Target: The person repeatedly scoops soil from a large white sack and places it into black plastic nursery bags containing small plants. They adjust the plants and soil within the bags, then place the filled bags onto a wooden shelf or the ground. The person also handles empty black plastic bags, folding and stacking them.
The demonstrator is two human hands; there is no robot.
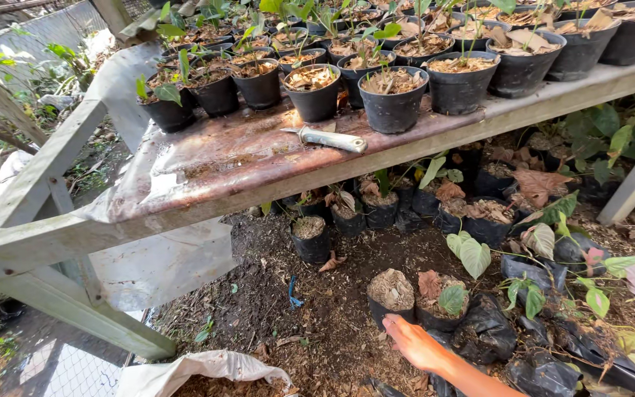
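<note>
On the ground under the bench's near edge [207, 202], your one visible hand [414, 342] is lying open, fingers flat and gripping nothing, just beside the black soil-filled bag [391, 292], while bare dirt [273, 294] is leaving room to its left.

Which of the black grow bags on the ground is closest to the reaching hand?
The bag filled with pale wood chips, just above the hand. It holds no plant, unlike its neighbour with a green leaf.
</note>
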